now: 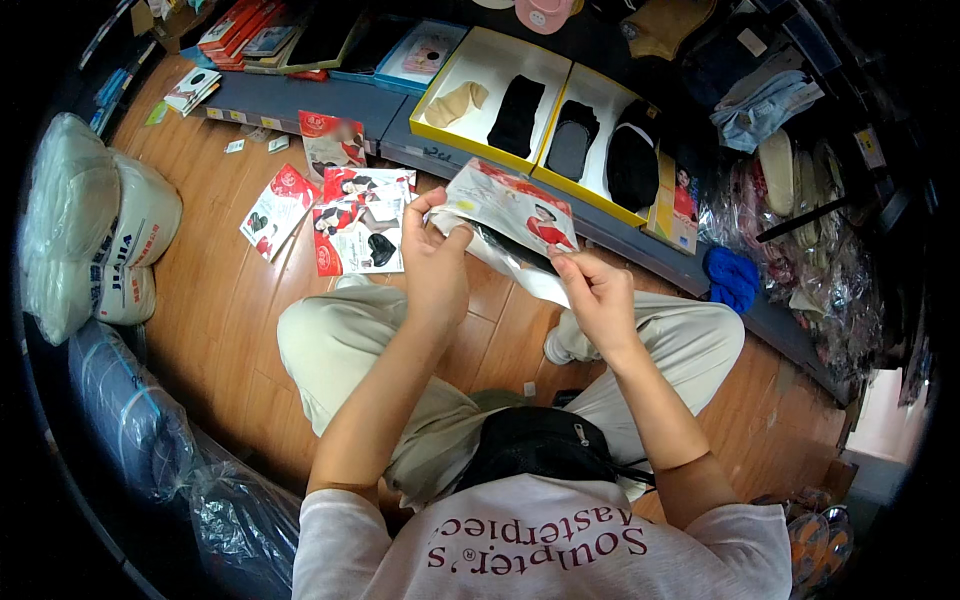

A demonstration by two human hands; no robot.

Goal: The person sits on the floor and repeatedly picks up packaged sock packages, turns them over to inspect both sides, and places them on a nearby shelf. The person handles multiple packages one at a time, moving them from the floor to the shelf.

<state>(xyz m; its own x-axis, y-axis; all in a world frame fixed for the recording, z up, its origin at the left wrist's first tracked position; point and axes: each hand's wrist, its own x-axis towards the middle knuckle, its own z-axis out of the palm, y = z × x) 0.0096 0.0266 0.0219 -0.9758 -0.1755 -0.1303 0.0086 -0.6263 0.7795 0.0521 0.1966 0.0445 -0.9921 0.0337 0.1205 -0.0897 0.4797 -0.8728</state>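
A flat red-and-white hosiery packet (514, 206) is stretched between both my hands above my crossed legs. My left hand (437, 259) pinches its left end, thumb along the edge. At its lower right corner, my right hand (596, 294) grips with thumb and fingers. The packet's near edge gapes, and dark fabric (517, 249) shows inside. Similar printed packets (364, 221) lie overlapping on the floor just left of my left hand, with a single packet (277, 210) beside them. Another packet (332, 142) leans near the shelf.
Yellow-edged display boxes (517, 105) with dark and beige hosiery sit on the low grey shelf (300, 97) ahead. A blue cloth bundle (730, 279) rests at its right end, by plastic-wrapped goods (810, 225). Large plastic-wrapped bundles (97, 225) stand at left on the wooden floor (217, 322).
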